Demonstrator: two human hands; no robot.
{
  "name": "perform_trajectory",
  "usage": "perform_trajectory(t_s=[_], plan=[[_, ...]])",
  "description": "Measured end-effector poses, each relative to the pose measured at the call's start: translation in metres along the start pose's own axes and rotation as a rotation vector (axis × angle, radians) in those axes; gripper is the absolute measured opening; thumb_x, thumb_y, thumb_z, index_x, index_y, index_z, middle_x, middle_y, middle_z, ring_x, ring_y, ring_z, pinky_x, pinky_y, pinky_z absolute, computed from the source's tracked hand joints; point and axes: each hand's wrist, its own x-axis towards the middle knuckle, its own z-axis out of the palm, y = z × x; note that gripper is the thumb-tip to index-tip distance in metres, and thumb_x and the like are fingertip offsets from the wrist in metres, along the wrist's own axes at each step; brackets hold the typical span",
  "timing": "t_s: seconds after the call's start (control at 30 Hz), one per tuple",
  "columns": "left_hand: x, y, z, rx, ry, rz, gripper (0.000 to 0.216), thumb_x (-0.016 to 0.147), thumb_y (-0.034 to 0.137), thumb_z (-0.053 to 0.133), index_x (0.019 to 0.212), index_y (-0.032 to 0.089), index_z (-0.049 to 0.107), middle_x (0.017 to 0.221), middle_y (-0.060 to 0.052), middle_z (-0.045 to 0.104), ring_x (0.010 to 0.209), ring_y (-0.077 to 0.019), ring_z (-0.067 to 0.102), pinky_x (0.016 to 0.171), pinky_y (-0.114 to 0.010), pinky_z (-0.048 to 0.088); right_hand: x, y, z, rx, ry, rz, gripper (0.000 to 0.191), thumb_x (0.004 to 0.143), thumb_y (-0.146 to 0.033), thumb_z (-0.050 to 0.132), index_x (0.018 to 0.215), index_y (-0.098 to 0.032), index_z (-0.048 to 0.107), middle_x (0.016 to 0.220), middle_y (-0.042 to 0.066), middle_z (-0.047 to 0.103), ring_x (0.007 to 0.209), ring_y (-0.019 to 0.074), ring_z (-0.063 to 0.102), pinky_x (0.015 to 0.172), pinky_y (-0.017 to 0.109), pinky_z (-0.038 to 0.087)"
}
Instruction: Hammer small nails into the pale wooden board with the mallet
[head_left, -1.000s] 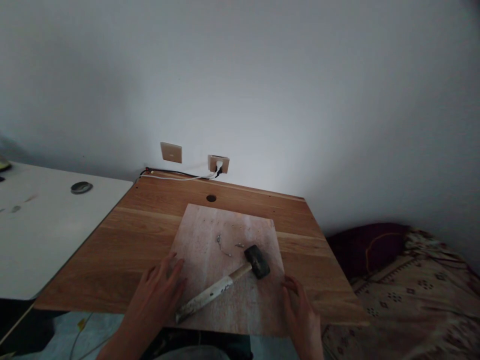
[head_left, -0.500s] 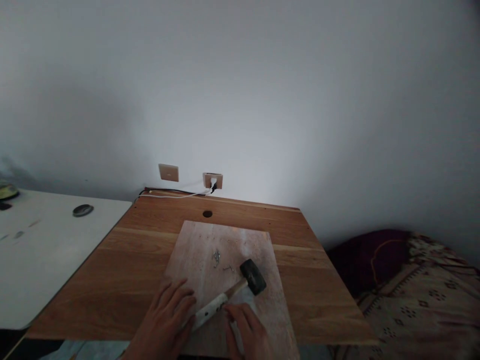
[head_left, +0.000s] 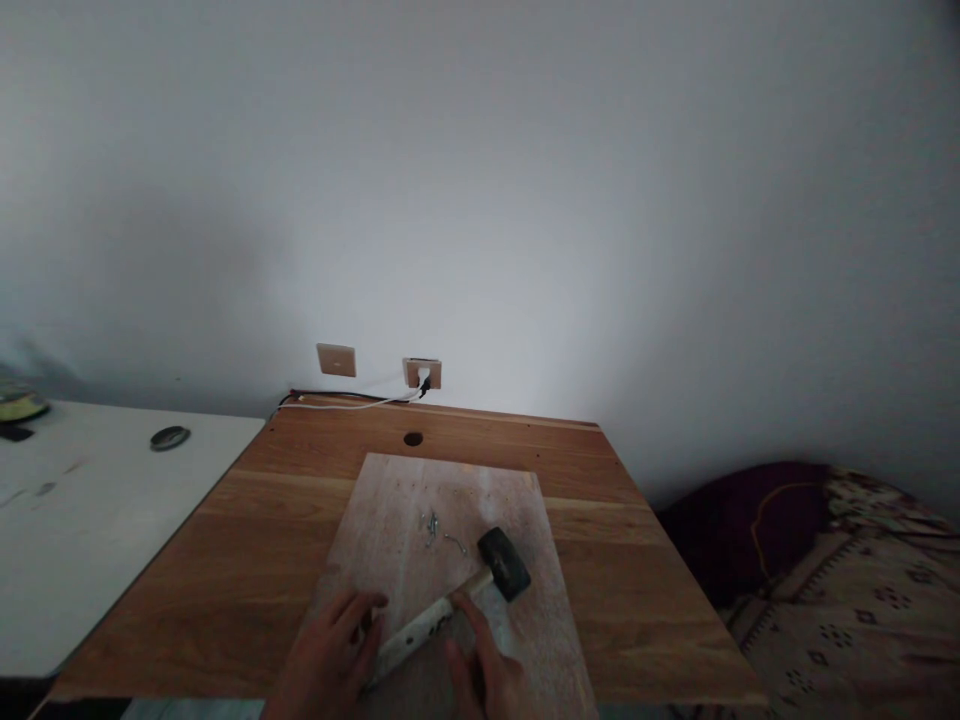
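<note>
A mallet (head_left: 459,600) with a black head and a pale wooden handle lies on a light plywood board (head_left: 397,505) on a brown wooden desk (head_left: 247,540). My left hand (head_left: 334,660) rests flat on the board, fingers spread, its fingertips touching the near part of the handle. My right hand (head_left: 484,670) lies on the board just right of the handle, its fingers stretched toward it and touching it. Several small nails (head_left: 435,528) lie loose on the board beyond the mallet.
A white table (head_left: 82,520) with a small round dark object (head_left: 169,437) adjoins the desk on the left. Wall sockets (head_left: 422,373) with a white cable sit behind the desk. A patterned bed with a dark pillow (head_left: 750,510) lies to the right.
My right hand moved left from the board's right edge to the mallet handle. My left hand shifted right onto the handle. The view tilted upward, so the desk sits lower in frame.
</note>
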Motion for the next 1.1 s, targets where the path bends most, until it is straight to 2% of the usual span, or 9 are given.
perform_trajectory(t_s=[0.1,0.2,0.37,0.5,0.63,0.77,0.9,1.0,1.1], plan=[[0.049,0.009,0.003,0.028,-0.13,-0.11,0.031,0.097,0.03,0.044,0.114,0.021,0.068,0.1,-0.008,0.073,0.083,-0.0201,0.07,0.082,-0.033,0.058,0.026,-0.021,-0.003,-0.013,-0.171,0.056,0.055,0.102,-0.057,0.04,0.139,-0.023,0.063,0.073,0.007,0.075,0.068,0.0254,0.073,0.064,0.029,0.054],[0.092,0.014,0.014,0.12,-0.195,-0.052,0.03,0.093,0.022,0.048,0.117,0.018,0.065,0.114,-0.013,0.069,0.094,-0.0233,0.067,0.089,-0.037,0.054,0.042,-0.036,-0.008,-0.01,-0.23,0.127,0.047,0.101,-0.055,0.041,0.112,-0.024,0.074,0.086,0.011,0.076,0.083,0.0278,0.072,0.071,0.031,0.052],[0.127,0.023,0.028,0.283,-0.288,0.115,0.022,0.092,0.017,0.048,0.103,0.018,0.066,0.107,-0.013,0.067,0.101,-0.0264,0.062,0.09,-0.039,0.05,0.033,-0.028,-0.014,0.351,-0.181,0.274,0.04,0.092,-0.061,0.056,0.085,-0.023,0.065,0.06,0.0,0.062,0.059,0.0194,0.062,0.059,0.026,0.047],[0.133,0.024,0.032,0.302,-0.321,0.156,0.022,0.092,0.013,0.044,0.098,0.017,0.064,0.106,-0.012,0.065,0.1,-0.0252,0.06,0.089,-0.038,0.05,0.017,-0.011,-0.021,0.782,-0.012,0.463,0.044,0.082,-0.062,0.067,0.104,-0.024,0.061,0.083,0.002,0.068,0.066,0.0186,0.066,0.049,0.024,0.048],[0.137,0.021,0.033,0.324,-0.318,0.151,0.029,0.089,0.007,0.043,0.107,0.017,0.064,0.112,-0.012,0.064,0.105,-0.0251,0.06,0.09,-0.037,0.05,0.022,0.006,-0.04,0.645,0.01,0.425,0.038,0.087,-0.05,0.061,0.116,-0.025,0.062,0.1,0.004,0.069,0.044,0.0102,0.055,0.038,0.023,0.043],[0.139,0.025,0.029,0.416,-0.338,0.06,0.031,0.087,0.004,0.045,0.106,0.016,0.067,0.119,-0.015,0.063,0.102,-0.0262,0.064,0.087,-0.037,0.051,0.041,0.026,-0.062,0.242,0.033,0.242,0.034,0.091,-0.04,0.056,0.117,-0.024,0.069,0.101,0.007,0.073,0.078,0.0222,0.073,0.072,0.032,0.059],[0.138,0.028,0.024,0.444,-0.376,0.037,0.03,0.088,0.005,0.044,0.1,0.017,0.069,0.103,-0.013,0.066,0.096,-0.0273,0.065,0.087,-0.039,0.05,0.05,0.042,-0.07,0.128,0.055,0.196,0.054,0.095,-0.037,0.047,0.146,-0.022,0.053,0.135,0.013,0.066,0.127,0.0284,0.062,0.107,0.041,0.048],[0.143,0.028,0.025,0.369,-0.355,0.052,0.024,0.086,0.009,0.048,0.093,0.018,0.069,0.096,-0.009,0.065,0.091,-0.0245,0.064,0.084,-0.036,0.049,0.049,0.054,-0.066,0.178,0.089,0.205,0.066,0.095,-0.039,0.05,0.156,-0.019,0.039,0.152,0.013,0.053,0.143,0.0271,0.046,0.117,0.043,0.039],[0.158,0.035,0.038,0.15,-0.279,0.105,0.02,0.084,0.012,0.051,0.089,0.019,0.069,0.095,-0.006,0.065,0.084,-0.0194,0.064,0.081,-0.031,0.049,0.045,0.069,-0.06,0.252,0.15,0.284,0.069,0.092,-0.046,0.054,0.153,-0.015,0.045,0.149,0.014,0.056,0.141,0.0293,0.049,0.114,0.042,0.044]])
